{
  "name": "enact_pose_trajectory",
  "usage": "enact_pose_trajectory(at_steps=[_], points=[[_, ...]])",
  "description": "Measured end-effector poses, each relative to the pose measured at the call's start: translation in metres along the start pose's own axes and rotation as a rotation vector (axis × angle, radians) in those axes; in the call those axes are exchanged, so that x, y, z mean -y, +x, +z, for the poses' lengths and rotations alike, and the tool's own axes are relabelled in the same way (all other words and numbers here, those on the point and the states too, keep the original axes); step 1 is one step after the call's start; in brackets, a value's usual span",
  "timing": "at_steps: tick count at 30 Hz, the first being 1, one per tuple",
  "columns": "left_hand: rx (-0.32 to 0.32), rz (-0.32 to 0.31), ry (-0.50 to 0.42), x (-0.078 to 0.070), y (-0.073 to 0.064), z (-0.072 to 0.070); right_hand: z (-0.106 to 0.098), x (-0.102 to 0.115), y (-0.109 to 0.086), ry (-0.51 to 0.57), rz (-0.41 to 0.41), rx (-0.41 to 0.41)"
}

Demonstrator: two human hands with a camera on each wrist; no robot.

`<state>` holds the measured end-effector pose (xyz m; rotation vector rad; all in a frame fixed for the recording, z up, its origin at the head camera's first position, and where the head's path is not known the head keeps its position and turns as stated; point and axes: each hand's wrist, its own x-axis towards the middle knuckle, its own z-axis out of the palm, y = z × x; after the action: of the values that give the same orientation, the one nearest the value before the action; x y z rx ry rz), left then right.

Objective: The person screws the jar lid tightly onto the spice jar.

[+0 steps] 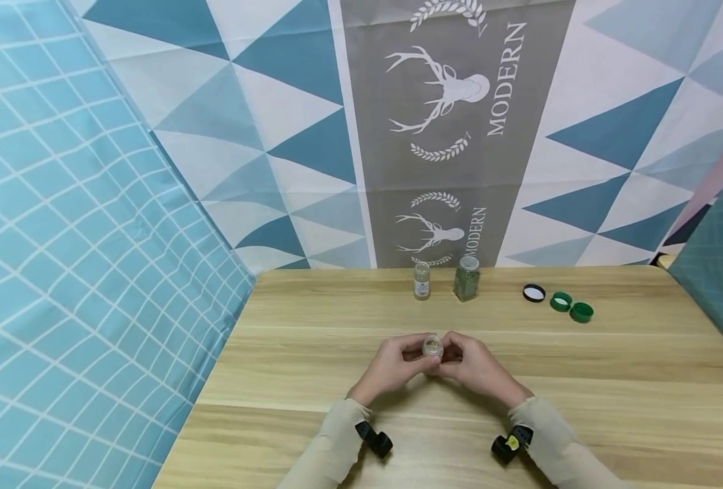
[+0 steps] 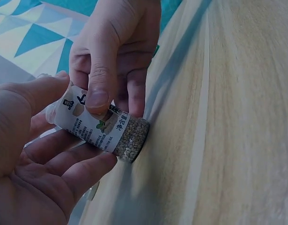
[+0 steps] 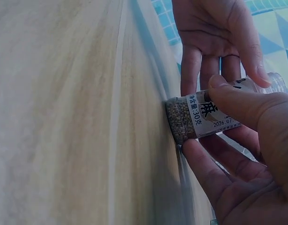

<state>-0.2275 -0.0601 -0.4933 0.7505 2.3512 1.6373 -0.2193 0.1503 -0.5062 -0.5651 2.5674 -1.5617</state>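
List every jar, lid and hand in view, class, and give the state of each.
Seed jar: lidless, seeds inside, held by both hands
Left hand: gripping the seed jar
Right hand: gripping the seed jar
Small jar: upright, lidless
Green-filled jar: upright, lidless
Black lid: off, hollow side up
Middle green lid: off, hollow side up
End green lid: off, hollow side up

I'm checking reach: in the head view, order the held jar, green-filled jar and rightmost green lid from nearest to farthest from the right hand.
1. Held jar, in the right hand.
2. Green-filled jar, ahead, toward the back.
3. Rightmost green lid, off right.
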Motion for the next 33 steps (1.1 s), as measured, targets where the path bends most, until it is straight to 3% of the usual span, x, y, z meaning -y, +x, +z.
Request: enact_pose_trajectory(at_steps=[10, 20, 24, 29, 33], points=[[0.010, -0.015, -0.016, -0.001, 0.001, 0.002, -0.001, 0.001, -0.005, 0.001, -0.018, -0.008], [0.015, 0.007, -0.025, 0.000, -0.001, -0.001, -0.012, 0.003, -0.005, -0.037, -0.034, 0.052], [0.003, -0.005, -0.009, -0.001, 0.000, 0.000, -0.025, 0.006, -0.006, -0.076, -0.048, -0.009], [-0.011, -0.025, -0.009, 0.000, 0.001, 0.001, -0.047, 0.013, -0.008, -0.081, -0.078, -0.160], [-0.004, -0.025, -0.012, 0.003, 0.000, 0.000, -0.069, 0.023, -0.013, -0.113, -0.048, -0.263]])
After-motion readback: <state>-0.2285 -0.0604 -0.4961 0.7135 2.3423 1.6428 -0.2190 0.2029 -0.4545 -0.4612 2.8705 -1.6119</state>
